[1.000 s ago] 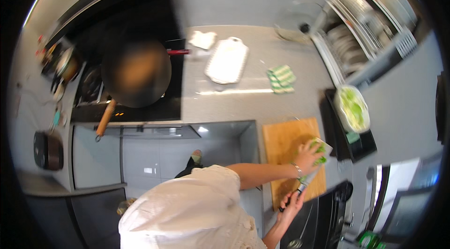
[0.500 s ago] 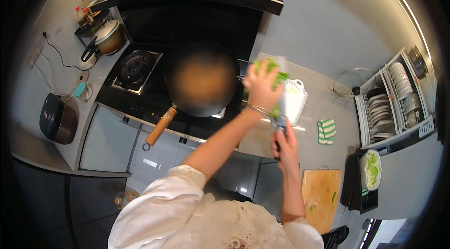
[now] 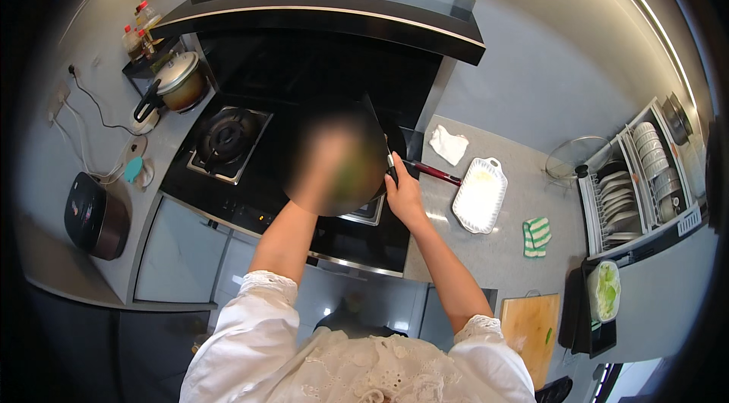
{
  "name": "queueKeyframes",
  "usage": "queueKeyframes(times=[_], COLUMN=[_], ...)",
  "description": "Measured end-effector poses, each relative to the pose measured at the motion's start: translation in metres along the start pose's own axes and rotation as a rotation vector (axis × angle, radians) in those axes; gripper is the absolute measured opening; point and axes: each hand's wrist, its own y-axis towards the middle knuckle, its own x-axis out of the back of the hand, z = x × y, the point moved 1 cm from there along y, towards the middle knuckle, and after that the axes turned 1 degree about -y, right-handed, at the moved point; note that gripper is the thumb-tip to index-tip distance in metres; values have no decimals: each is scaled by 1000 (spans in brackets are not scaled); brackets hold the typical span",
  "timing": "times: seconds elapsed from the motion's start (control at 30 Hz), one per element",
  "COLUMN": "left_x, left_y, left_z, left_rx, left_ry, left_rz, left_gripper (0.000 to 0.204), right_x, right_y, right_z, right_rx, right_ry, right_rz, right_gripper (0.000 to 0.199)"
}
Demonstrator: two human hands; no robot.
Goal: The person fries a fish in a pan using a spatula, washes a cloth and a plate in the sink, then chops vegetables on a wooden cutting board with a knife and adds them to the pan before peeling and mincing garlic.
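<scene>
My right hand (image 3: 404, 196) is closed around the black handle of a kitchen knife (image 3: 378, 122) at the right side of the wok (image 3: 377, 184). The knife's broad blade points up and away, seen nearly edge-on. Over the wok reaches my left hand (image 3: 328, 152), so smeared that its fingers cannot be made out. Blurred chopped greens (image 3: 354, 171) lie beside it, inside the wok. A dark red handle (image 3: 437, 171) sticks out just right of my right hand; what it belongs to is partly hidden. The wok's wooden handle is out of sight.
Right of the stove are a white ribbed dish (image 3: 481, 196), a crumpled white cloth (image 3: 449, 145) and a striped cloth (image 3: 536, 237). Farther right stand a dish rack (image 3: 642, 175) and a cutting board (image 3: 529, 335). A second burner (image 3: 229, 137) and a pressure cooker (image 3: 181, 83) are at left.
Both hands have moved left from the counter to the wok, the knife with them. The greens held against the blade are now in the wok. The white cloth and red handle have come into sight.
</scene>
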Motion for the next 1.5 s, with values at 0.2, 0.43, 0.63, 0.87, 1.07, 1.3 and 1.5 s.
queueKeyframes(times=[0.2, 0.43, 0.63, 0.87, 1.07, 1.3, 1.5], left_x=[70, 62, -14, -196, -249, -271, -313], left_y=[8, -43, -177, -393, -553, -587, -591], left_z=[-40, -169, -239, -274, -256, -259, -314], left_rx=[-384, -460, -544, -936, -1851, -2179, -1866], left_ry=[-240, -743, -940, -524, -283, -126, 26], left_rz=[-446, -188, 194, 909, 1397, 1478, 1502], left_gripper=[38, 25, 23, 17, 19, 14, 16], right_x=[32, 76, 173, 233, 245, 236, 236], right_y=[-19, -81, -253, -499, -608, -638, -637], right_z=[38, -22, -29, -43, -25, -33, -51], right_rx=[-38, -15, -545, -826, -945, -904, -968], right_ry=[-191, 383, 1201, 883, 721, 845, 876], right_rz=[53, -168, -317, -1069, -1339, -1409, -1381], right_gripper=[53, 54, 57, 51, 49, 50, 53])
